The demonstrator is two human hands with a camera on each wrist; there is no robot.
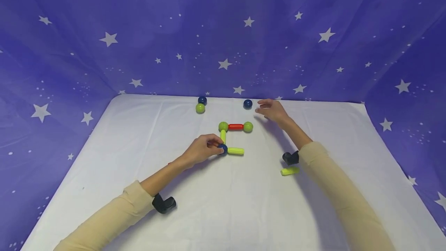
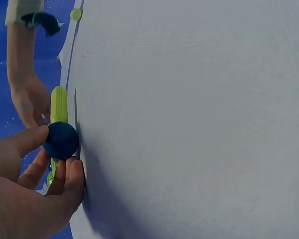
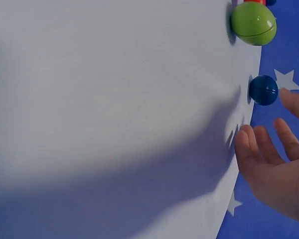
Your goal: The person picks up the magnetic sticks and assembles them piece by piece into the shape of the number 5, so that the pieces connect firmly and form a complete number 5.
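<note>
My left hand [image 1: 203, 150] pinches a dark blue ball [image 2: 61, 141] between thumb and fingers. From that ball a yellow-green rod [image 1: 235, 151] points right, and another yellow-green rod [image 1: 223, 136] runs back to a green ball [image 1: 223, 126]. A red rod [image 1: 235, 127] links this green ball to a second green ball [image 1: 248, 127]. Near the back edge, my right hand [image 1: 273, 110] is held with fingers loosely spread, just right of a loose dark blue ball [image 1: 247, 104]. In the right wrist view a gap shows between the fingertips and that blue ball [image 3: 263, 90].
Another dark blue ball [image 1: 202, 100] and a green ball [image 1: 200, 108] sit together at the back of the white table [image 1: 139, 158]. A loose yellow-green rod [image 1: 290, 171] lies by the right forearm. Something red peeks out behind the left wrist. A starry purple cloth [image 1: 195, 49] hangs behind.
</note>
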